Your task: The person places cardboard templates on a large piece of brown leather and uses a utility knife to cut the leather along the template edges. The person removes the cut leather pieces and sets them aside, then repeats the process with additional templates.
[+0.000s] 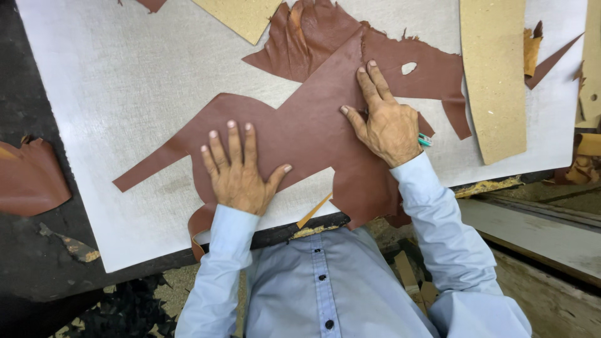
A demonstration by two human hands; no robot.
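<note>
Both hands are down flat on the brown leather piece (307,134), an irregular cut that sprawls across the middle of the pale cutting board (119,81) on the dark tabletop (25,250), its near edge drooping over the board's front toward the person's light blue shirt (332,281). The left hand (238,172) presses with fingers spread and straight, grip apart, nothing clasped in it. The right hand (388,125) lies further right and a little farther away, fingers extended on the leather; a small turquoise-tipped tool (425,140) peeks out from under the heel of that hand, so whether the grip is closed around it I cannot tell. Here is the risk as I read it: the leather hangs off the near edge, and that overhanging weight looks likely to drag the sheet toward the body if either palm lifts. A wrinkled fold of the same leather (300,37) bunches at the far side, and smoothing toward it could push a crease under the flat part. The long tan cardboard pattern (494,75) lies just right of the right hand, near enough to be nudged by a sideways sweep. A thin tan strip (315,210) pokes out under the near edge and could snag. Loose scraps (31,178) lie well apart at the left.
</note>
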